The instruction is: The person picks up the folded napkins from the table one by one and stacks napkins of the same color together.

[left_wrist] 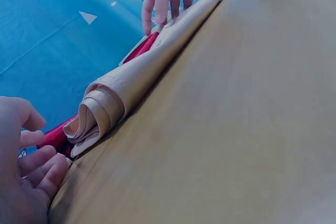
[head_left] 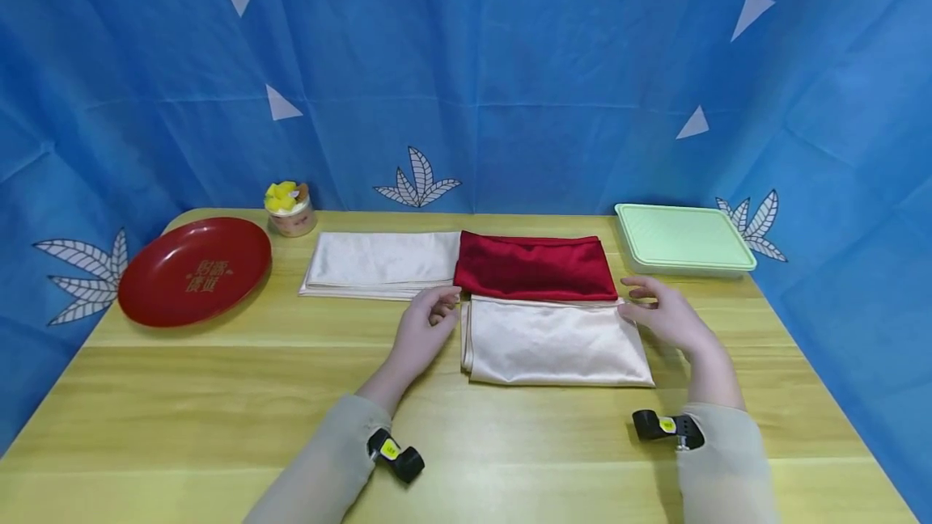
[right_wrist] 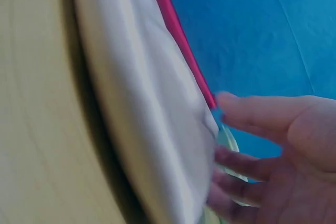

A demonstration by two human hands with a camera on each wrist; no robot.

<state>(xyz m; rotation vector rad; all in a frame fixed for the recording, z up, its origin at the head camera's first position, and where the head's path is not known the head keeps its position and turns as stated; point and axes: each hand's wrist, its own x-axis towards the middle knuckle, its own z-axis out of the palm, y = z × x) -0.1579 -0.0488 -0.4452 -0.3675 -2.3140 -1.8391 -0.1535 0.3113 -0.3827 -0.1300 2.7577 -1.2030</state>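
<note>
Cream cloth (head_left: 561, 344) lies folded just in front of the red cloth (head_left: 536, 268). My left hand (head_left: 425, 323) is empty, loosely curled by its left end; my right (head_left: 667, 315) is at its far right corner, unclenched. I'd square edges lightly.

From the head we look forward and down at the table (head_left: 539, 451); both wrist views share the front white cloth (head_left: 561, 344), close up.

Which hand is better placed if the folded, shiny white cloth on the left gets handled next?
Probably the left hand: it is beside the near right corner of that white cloth. The right hand is farther off, past the right end of the folded, shiny red cloth.
</note>
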